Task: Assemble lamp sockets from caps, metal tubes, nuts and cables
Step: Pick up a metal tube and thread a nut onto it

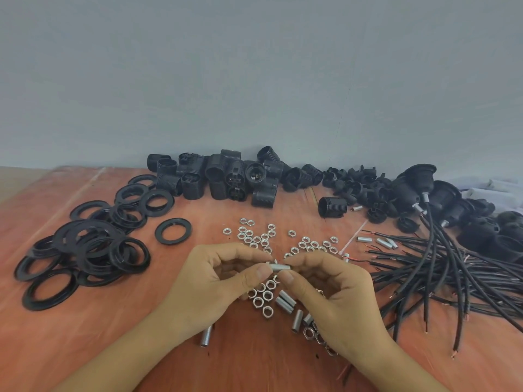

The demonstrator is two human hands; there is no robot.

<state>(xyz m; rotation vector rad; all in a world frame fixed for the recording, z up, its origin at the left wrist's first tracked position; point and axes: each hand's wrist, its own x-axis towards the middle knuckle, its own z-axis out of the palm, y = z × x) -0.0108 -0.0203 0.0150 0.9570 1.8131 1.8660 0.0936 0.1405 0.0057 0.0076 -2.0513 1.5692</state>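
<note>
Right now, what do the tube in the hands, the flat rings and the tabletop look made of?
Tube: metal, likely steel, bright silvery with fine threading.
Flat rings: probably moulded plastic, black, semi-gloss highlights; could be rubber.
Tabletop: reddish wood-look board, streaky grain, smooth; veneer or laminate unclear.

A reddish-brown wooden table [254,363] stands against a plain grey-blue wall [254,80]. On its left part flat black rings [85,236] lie in a loose heap, one single ring [159,232] lying apart. At the far right edge some white objects [492,190] are too blurred to identify
</note>
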